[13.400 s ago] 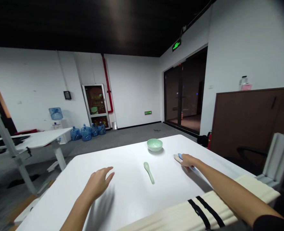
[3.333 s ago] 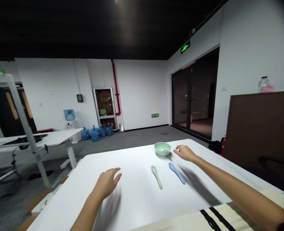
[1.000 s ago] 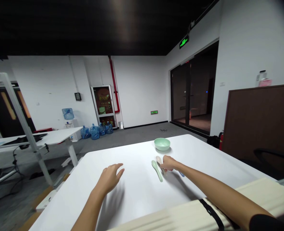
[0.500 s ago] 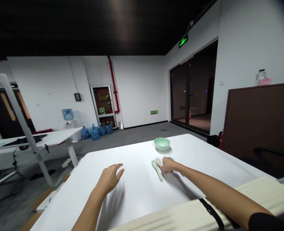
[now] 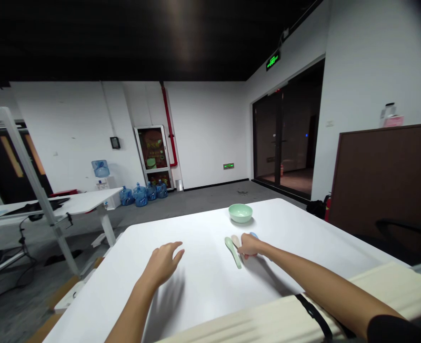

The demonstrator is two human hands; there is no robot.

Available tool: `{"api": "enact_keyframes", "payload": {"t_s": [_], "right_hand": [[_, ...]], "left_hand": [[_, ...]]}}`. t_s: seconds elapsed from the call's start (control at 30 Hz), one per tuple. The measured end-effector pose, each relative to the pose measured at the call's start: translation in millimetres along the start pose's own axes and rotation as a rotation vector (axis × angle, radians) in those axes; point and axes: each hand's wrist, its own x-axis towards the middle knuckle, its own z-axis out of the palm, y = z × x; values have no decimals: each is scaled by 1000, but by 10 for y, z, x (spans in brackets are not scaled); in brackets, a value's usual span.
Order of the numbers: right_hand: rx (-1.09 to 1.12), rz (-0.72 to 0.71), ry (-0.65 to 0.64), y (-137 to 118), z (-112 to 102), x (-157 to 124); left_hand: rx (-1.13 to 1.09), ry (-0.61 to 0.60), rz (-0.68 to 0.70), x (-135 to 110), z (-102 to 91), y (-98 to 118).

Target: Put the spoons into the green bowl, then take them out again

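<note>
Head view, looking forward and down across a white table (image 5: 296, 224).

Right hand (image 5: 251, 246): low over the spoons on the right of the table, fingers curled down onto the handle of a cream spoon (image 5: 235, 240). Grip: mostly closed; whether it truly has hold of that handle cannot be told.

Left hand (image 5: 162, 263): well left of the spoons, palm down, fingers loosely spread. Grip: open, holding nothing.

Spoons: a pale green spoon (image 5: 232, 252) lies flat, its long axis running from bowl end at far left to handle at near right. The cream spoon lies just beside it, bowl end pointing far, handle running near under the fingers. A blue spoon (image 5: 254, 235) shows only its bowl end beyond the fingers; the rest is hidden.

Bowl: a pale green bowl (image 5: 240, 213) stands upright on the far part of the table, just beyond the spoons.

Done and left: all three spoons lie outside the bowl; none shows in it.

Rest: a brown cabinet (image 5: 385, 176) at far right, blue water jugs (image 5: 141, 196) at the far wall, a glass door (image 5: 267, 143) beyond.
</note>
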Motion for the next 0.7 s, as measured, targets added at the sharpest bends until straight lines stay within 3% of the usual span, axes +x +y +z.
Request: {"api": "enact_keyframes", "payload": {"t_s": [0.5,0.57,0.7], "right_hand": [[-74,-19,-13,9,-32,-31],[-112,-24,33,-5,-51,-51],[-210,-47,259,-72,-62,-90]], "left_hand": [[-5,2,-6,-5,0,-1],[-6,3,-5,0,7,-8],[-2,5,-3,7,22,-16]]}}
